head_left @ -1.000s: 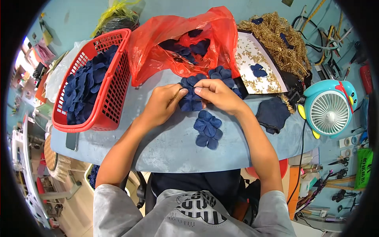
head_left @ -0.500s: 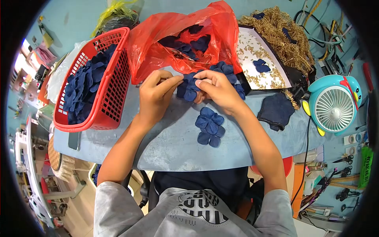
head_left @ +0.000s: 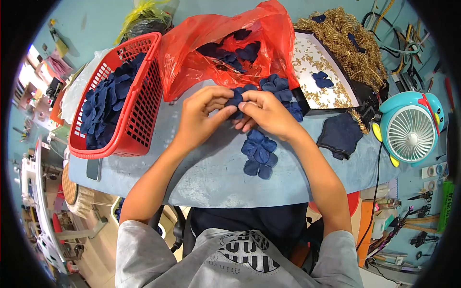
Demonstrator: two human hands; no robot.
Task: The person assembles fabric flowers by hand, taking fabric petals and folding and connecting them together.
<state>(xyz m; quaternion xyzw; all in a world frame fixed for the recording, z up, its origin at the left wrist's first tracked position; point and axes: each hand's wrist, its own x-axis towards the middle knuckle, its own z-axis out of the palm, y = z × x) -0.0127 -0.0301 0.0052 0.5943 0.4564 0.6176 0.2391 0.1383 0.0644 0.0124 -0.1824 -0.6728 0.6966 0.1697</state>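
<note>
Between my two hands is a navy fabric flower (head_left: 236, 100), partly covered by the fingers. My left hand (head_left: 204, 113) pinches its left side with thumb and fingers. On its right side my right hand (head_left: 261, 111) grips the petals, thumb and forefinger pressed together. Just below the hands, navy petal pieces (head_left: 260, 152) lie overlapping on the blue-grey table (head_left: 230, 185). More navy petals (head_left: 277, 87) lie right behind my right hand, by the box's edge. Whether a small fastener is in my fingers I cannot make out.
A red basket (head_left: 152, 103) of navy petals stands left, a phone (head_left: 94, 169) by it. Behind my hands lies an open red plastic bag (head_left: 182, 57). To the right are a box (head_left: 307, 96) of gold pieces, gold trim (head_left: 350, 43), a dark cloth pad (head_left: 340, 134) and a penguin-shaped fan (head_left: 410, 129).
My left hand has turned and its thumb now presses the flower's lower left side. The flower is more covered by my fingers. The whole view has shifted slightly.
</note>
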